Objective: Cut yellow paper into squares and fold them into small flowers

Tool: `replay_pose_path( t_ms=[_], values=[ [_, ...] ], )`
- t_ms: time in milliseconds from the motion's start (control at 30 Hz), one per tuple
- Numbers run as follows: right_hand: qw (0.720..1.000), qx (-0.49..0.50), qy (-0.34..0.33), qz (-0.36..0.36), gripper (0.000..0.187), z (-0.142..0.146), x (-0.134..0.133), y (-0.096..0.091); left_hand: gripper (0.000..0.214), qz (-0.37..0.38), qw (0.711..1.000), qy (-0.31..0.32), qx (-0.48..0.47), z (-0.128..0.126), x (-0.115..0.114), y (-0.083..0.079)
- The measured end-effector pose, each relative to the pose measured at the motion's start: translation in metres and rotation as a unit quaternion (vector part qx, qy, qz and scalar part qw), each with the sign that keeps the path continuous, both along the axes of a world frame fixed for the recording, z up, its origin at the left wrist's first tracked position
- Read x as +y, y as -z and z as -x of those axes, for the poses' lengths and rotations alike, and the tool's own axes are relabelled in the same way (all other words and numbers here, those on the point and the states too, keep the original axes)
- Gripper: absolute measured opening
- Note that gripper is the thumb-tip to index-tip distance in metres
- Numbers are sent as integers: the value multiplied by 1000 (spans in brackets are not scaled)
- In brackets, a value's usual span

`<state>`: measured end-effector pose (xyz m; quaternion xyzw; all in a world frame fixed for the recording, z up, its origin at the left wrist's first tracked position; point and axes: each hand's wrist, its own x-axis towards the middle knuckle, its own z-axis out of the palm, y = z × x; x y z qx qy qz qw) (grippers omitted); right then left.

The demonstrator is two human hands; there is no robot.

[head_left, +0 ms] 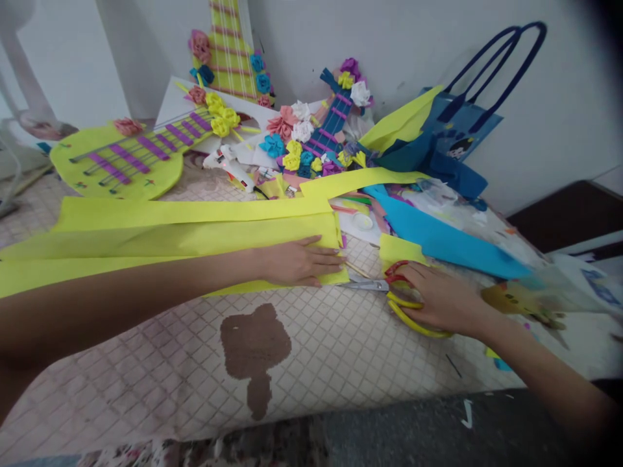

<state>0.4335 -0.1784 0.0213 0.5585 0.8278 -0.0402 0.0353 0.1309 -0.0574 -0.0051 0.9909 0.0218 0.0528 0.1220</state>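
My left hand (296, 261) lies flat with fingers stretched out on the right end of a long folded yellow foam sheet (160, 243), pressing it to the surface. My right hand (440, 299) rests on a pair of scissors (389, 290) with red and yellow handles, fingers closing round the handles. The scissors lie on the patterned cloth, their blades pointing left toward the sheet's corner, just short of my left fingertips.
A yellow foam guitar (121, 159) with purple strips lies at the back left. Paper flowers (292, 139), a white glue gun (228, 165), blue foam sheets (448, 240) and a blue bag (467, 126) crowd the back and right. A brown shape (256, 347) marks the quilted cloth.
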Motion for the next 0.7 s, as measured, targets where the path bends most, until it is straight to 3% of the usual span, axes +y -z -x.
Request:
replay_pose_path(
  t_ms=[233, 400, 467, 600, 700],
  values=[
    [1000, -5, 1, 4, 39, -5, 0, -2, 49, 25, 999, -17, -20, 3, -1, -1],
    [1000, 1, 7, -2, 40, -7, -2, -1, 40, -4, 998, 2, -62, -2, -1, -4],
    [1000, -4, 8, -1, 41, -7, -3, -2, 34, -28, 996, -8, -86, -10, 0, -6],
    [1000, -9, 2, -6, 41, -5, -5, -3, 26, -61, 986, -92, -125, -38, 2, -12],
    [1000, -12, -8, -19, 39, -4, -6, -4, 11, -68, 990, -87, -87, -61, 4, -15]
  ],
)
